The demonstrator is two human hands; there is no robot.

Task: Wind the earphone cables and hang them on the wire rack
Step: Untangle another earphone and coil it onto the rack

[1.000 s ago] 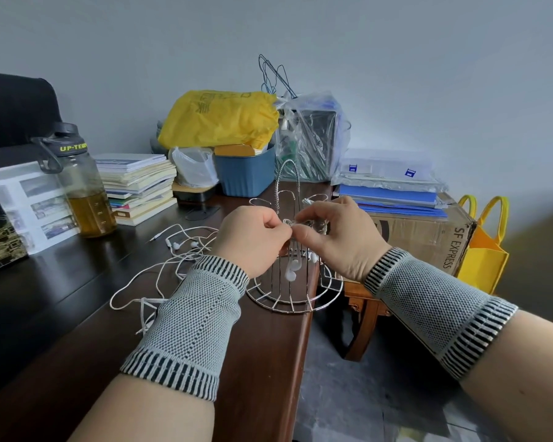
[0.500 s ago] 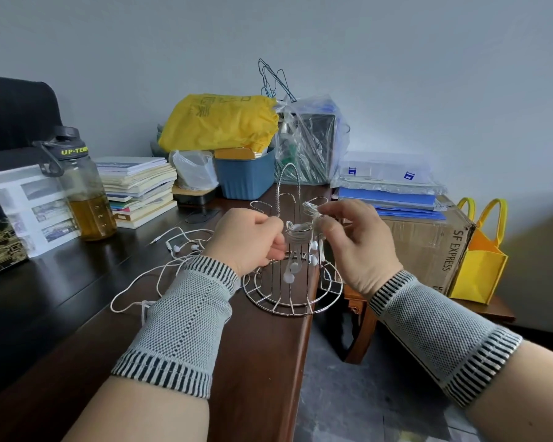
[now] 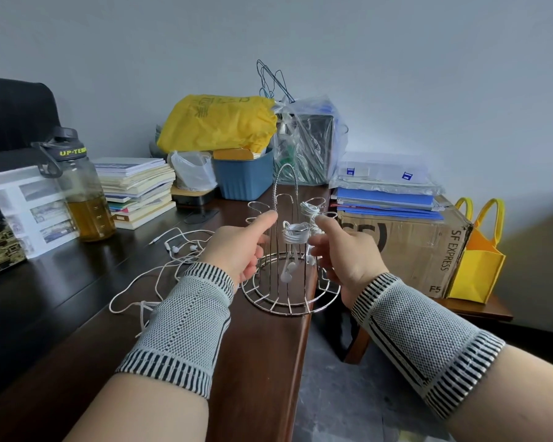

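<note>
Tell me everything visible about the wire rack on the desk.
The wire rack looks like shiny metal: a round ringed base, upright rods ending in loop hooks, and a tall arched handle. It stands upright at the desk's right edge. Two wound white earphone bundles hang on its hooks, earbuds dangling inside.

2 wound earphone coils [image 3: 296, 232] on 1 rack [image 3: 289, 291]; 2 hands [image 3: 237, 247].

Grey knitted wrist sleeves [image 3: 186, 327], black-and-white striped cuffs, bare forearms
</note>
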